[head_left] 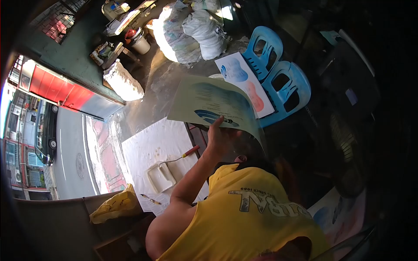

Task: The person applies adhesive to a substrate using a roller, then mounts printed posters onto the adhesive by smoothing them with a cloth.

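Observation:
My left hand (222, 135) grips the near edge of a large printed sheet (222, 96), with the thumb on top. The sheet is pale green, with blue shapes and small lines of print, and it bends down at its right side. To the right of my yellow shirt, a dim brownish shape may be my right arm; its fingers are lost in shadow. Below the sheet stands a white-covered table (135, 148). On it lie a whitish rectangular tray (162, 177), a red-handled tool (190, 151) with a bent wire shaft, and a thin brush-like stick (150, 199).
Two blue plastic chairs (289, 87) stand ahead, bearing a white board (246, 82) printed blue and red. Stuffed white sacks (204, 35) and a bucket (140, 45) are farther off. A yellow plastic bag (114, 203) lies at left, near an open doorway to the street.

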`<state>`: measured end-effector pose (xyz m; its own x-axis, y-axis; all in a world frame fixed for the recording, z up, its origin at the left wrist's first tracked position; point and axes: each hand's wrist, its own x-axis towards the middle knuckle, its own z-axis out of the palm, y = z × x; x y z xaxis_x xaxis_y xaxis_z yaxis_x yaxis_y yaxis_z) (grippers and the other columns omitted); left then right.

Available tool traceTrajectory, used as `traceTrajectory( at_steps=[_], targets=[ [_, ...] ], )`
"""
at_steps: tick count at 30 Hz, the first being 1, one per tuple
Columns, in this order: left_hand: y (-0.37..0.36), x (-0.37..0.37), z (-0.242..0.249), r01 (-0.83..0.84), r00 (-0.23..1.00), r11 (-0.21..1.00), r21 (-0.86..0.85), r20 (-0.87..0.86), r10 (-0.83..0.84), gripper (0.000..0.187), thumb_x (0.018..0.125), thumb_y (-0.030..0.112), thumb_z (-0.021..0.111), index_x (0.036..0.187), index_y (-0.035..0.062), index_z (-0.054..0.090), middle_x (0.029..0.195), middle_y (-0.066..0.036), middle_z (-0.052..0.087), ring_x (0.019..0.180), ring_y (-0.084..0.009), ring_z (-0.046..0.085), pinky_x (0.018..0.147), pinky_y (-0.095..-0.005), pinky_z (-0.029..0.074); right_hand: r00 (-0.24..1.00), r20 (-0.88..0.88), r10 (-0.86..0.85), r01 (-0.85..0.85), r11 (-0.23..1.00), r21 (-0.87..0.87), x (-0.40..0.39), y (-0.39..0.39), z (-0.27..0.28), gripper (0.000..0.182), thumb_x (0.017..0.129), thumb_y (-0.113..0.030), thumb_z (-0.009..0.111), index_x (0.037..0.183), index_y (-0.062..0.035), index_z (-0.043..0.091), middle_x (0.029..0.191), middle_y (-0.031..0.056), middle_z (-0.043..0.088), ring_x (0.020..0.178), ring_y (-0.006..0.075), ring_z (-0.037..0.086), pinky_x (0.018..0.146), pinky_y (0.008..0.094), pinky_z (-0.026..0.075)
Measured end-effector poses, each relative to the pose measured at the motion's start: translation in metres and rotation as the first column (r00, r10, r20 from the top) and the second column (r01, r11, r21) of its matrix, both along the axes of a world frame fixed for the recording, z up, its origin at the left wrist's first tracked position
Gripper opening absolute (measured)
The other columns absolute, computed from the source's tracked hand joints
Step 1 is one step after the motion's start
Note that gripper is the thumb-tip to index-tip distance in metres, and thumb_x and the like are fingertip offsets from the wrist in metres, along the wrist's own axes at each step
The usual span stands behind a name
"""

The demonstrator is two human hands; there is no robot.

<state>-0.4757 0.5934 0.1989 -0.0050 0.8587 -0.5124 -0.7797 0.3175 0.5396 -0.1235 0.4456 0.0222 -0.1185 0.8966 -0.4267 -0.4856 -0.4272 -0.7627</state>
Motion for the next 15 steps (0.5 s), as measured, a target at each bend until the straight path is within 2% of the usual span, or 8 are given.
traceTrajectory(
  at_steps=[1,4,7,10,15],
  targets=[
    [0.001,0.005,0.007,-0.012,1.0,1.0,-0.005,-0.017,0.012,0.04,0.101,0.03,0.047,0.132,0.0043,0.05,0.122,-0.017,0.064,0.102,-0.0301,0.067,0.071,-0.0437,0.059,0.997,-0.061,-0.043,0.039,0.996,-0.077,-0.001,0.008,0.013,0.043,0.104,-0.035,0.057,0.137,-0.0069,0.057,0.13,0.0093,0.062,0.117,0.0185,0.06,0.097,0.0329,0.05],
    [-0.001,0.02,0.03,-0.022,0.997,1.0,0.006,-0.071,0.023,0.04,0.101,0.029,0.047,0.132,0.0046,0.05,0.122,-0.017,0.064,0.103,-0.0295,0.066,0.07,-0.0438,0.059,0.998,-0.064,-0.012,0.008,0.998,-0.065,0.005,0.022,0.022,0.043,0.105,-0.036,0.055,0.136,-0.0074,0.057,0.125,0.0081,0.063,0.115,0.018,0.06,0.097,0.033,0.05],
    [-0.004,0.03,0.037,-0.024,0.994,0.998,0.058,-0.108,0.03,0.04,0.1,0.029,0.048,0.132,0.0049,0.05,0.122,-0.016,0.064,0.105,-0.0295,0.066,0.071,-0.0435,0.059,0.981,-0.188,-0.057,0.024,0.985,-0.17,0.008,0.031,0.036,0.041,0.104,-0.037,0.055,0.132,-0.0075,0.06,0.121,0.007,0.063,0.112,0.0174,0.06,0.096,0.0322,0.049],
    [0.002,0.036,0.034,-0.053,0.994,0.995,0.08,-0.091,0.061,0.04,0.099,0.029,0.049,0.132,0.0053,0.05,0.121,-0.016,0.064,0.106,-0.0301,0.065,0.071,-0.0436,0.059,0.983,-0.181,-0.019,-0.02,0.978,-0.208,0.035,0.036,-0.033,0.036,0.104,-0.036,0.057,0.126,-0.0084,0.063,0.116,0.0055,0.063,0.107,0.0164,0.061,0.093,0.0312,0.049],
    [0.032,0.028,0.013,0.024,0.999,0.998,0.055,-0.041,-0.021,0.042,0.098,0.029,0.051,0.131,0.0028,0.049,0.12,-0.019,0.063,0.106,-0.0327,0.066,0.074,-0.0458,0.062,0.999,-0.032,-0.037,0.03,0.981,-0.191,0.036,0.033,-0.021,0.032,0.101,-0.036,0.06,0.118,-0.0094,0.065,0.109,0.0042,0.062,0.101,0.0154,0.059,0.089,0.032,0.05]
  ],
)
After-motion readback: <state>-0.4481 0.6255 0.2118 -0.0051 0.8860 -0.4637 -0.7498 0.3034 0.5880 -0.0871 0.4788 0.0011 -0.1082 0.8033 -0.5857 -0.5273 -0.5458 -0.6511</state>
